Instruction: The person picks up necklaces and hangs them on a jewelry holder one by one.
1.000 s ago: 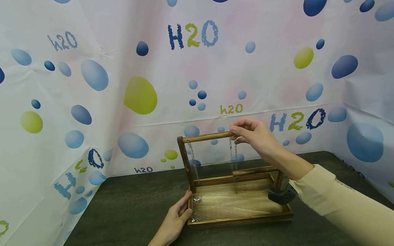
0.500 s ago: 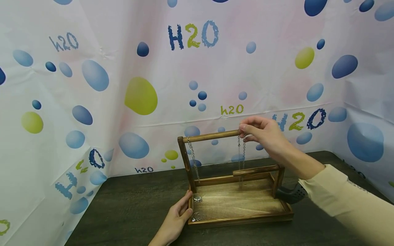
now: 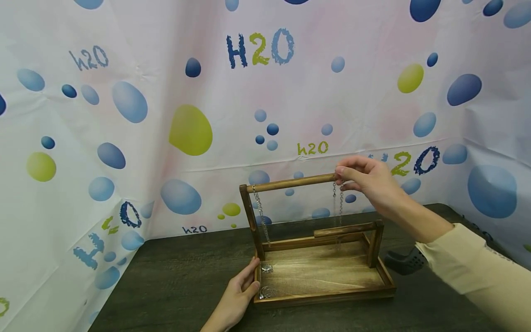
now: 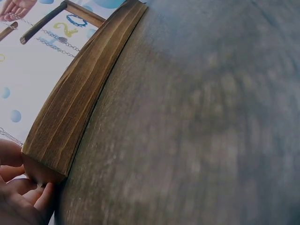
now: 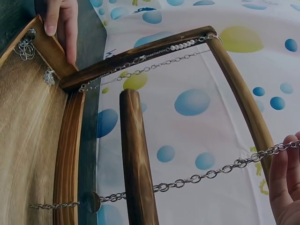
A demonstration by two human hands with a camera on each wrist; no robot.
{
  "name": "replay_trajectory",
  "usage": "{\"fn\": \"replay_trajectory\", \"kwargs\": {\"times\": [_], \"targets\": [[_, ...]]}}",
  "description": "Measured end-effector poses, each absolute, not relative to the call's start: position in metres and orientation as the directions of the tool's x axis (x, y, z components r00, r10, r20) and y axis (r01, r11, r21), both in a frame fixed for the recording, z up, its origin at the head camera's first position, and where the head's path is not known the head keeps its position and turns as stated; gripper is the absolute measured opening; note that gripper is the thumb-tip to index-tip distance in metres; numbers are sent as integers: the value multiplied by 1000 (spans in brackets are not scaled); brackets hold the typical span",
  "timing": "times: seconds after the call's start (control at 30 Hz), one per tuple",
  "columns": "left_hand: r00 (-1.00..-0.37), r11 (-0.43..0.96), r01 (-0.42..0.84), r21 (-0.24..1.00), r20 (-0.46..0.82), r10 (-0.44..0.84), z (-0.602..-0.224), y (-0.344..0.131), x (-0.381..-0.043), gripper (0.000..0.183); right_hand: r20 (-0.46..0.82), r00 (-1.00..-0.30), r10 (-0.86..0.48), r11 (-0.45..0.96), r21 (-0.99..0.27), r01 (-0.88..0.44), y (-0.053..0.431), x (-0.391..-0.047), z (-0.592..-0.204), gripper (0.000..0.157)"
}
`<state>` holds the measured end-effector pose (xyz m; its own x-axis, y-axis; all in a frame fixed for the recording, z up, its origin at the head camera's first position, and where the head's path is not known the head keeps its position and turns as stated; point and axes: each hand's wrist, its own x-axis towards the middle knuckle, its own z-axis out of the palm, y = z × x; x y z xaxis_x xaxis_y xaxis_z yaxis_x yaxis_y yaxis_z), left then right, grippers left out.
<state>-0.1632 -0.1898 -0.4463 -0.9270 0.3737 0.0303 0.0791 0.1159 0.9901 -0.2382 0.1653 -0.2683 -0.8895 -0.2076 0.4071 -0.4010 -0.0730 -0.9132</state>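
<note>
At the left end of the stand [image 3: 323, 274], a weak hold by the left hand [image 3: 234, 293] could have let the frame slide or tip if the other arm tugged. Just inside that end, the left chain [image 3: 262, 216] hung from the upper bar [image 3: 290, 183] beside the stand's post, and a jolt might have set it swinging; the trinkets [image 3: 267, 268] on the stand's floor could have shifted likewise. Toward the stand's right, more risk lay with the right chain [image 3: 341, 203], which dangled by the upper bar's free tip. From the right wrist it passed behind the lower bar [image 3: 344, 230], where its links or disc [image 5: 93, 202] might have snagged; a slack pinch might have dropped it. Whether it looped over the tip could not be told.

As for pose, the left hand reached in low, bent round the stand's left wall, thumb at the front corner and fingers along the outer side. Above the stand's right half, the right hand [image 3: 367, 180] was level with the upper bar, forearm slanting down to the right, thumb and forefinger nearly closed, pinching the right chain's top.
</note>
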Motion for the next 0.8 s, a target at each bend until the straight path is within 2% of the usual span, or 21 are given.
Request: {"fn": "replay_trajectory", "kwargs": {"times": [0.27,0.8], "targets": [[-927,120,82,989,31,373,-445,-190,-163,58,421,-888,-186,-102,-907,-408,179,-237,-266,10],[-924,145,77,986,17,381,-445,-191,-163,58,441,-886,-143,-131,-896,-424,203,-240,-265,12]]}}
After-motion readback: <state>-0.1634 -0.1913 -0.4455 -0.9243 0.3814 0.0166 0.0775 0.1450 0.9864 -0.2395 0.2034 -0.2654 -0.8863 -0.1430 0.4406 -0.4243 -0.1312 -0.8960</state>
